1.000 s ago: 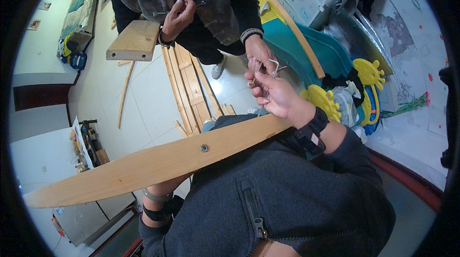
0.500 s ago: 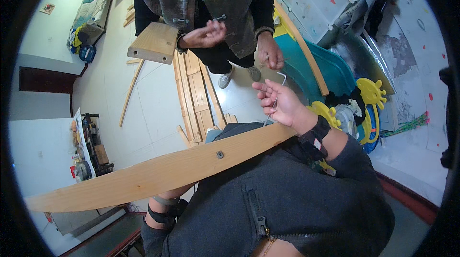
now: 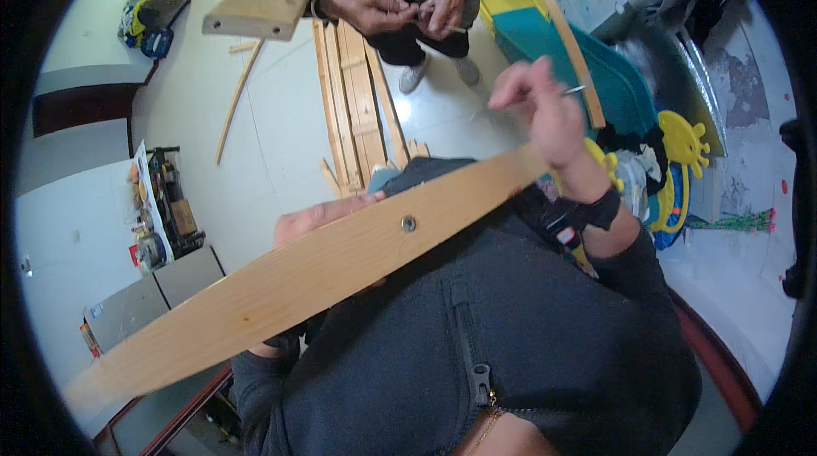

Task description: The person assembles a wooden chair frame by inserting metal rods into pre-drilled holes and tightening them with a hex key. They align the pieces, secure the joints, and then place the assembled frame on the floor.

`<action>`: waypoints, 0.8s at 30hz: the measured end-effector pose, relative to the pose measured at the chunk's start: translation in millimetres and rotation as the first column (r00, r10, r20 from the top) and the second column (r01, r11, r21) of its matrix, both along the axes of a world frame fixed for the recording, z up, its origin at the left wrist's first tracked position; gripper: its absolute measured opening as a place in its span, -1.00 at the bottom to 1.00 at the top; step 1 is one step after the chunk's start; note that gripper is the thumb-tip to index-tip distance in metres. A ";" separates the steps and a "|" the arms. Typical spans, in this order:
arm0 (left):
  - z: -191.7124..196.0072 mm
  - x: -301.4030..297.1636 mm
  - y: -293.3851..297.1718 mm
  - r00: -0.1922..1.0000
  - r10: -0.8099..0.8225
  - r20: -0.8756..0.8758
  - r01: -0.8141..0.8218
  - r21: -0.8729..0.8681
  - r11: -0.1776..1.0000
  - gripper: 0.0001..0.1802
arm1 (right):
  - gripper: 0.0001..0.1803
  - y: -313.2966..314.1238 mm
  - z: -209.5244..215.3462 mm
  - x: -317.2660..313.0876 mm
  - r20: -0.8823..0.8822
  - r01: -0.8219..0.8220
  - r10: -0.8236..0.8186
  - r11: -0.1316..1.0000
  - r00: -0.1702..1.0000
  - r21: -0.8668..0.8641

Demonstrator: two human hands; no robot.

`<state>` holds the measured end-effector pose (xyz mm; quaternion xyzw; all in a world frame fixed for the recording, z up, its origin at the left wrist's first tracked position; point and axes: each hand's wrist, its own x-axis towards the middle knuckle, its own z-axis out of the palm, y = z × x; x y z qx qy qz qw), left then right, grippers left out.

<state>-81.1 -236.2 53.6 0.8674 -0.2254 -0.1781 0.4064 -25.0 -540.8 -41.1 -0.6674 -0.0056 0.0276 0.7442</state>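
The person is holding a long curved wooden slat (image 3: 306, 277) across their lap, its one metal fastener (image 3: 409, 223) facing up near the middle. The left hand (image 3: 319, 216) is lying behind the slat's upper edge, mostly hidden, so how far it is closed cannot be told. The right hand (image 3: 545, 111) is raised above the slat's far end, fingers pinched on a small thin metal piece (image 3: 574, 90). Opposite, a co-worker's hands (image 3: 400, 9) are working something small beside a wooden block (image 3: 259, 5). This looks like a fitting step; bringing the piece to the slat would call for steadying the wood.
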 end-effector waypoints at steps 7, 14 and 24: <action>-9.4 -10.7 -1.0 0.993 0.062 0.097 -0.073 0.119 0.990 -0.51 | -0.66 -18.6 69.5 -20.2 0.413 -0.080 0.404 0.786 0.816 -0.613; 1.7 -10.5 -17.5 0.620 0.652 -0.437 -0.591 0.285 0.754 -0.67 | -0.68 -0.6 82.1 -30.0 0.431 -0.211 0.515 0.788 0.741 -0.579; 5.5 -15.0 -11.4 0.672 0.571 -0.472 -0.574 0.154 0.804 -0.66 | -0.74 30.3 75.9 -42.3 0.527 -0.237 0.454 0.872 0.718 -0.428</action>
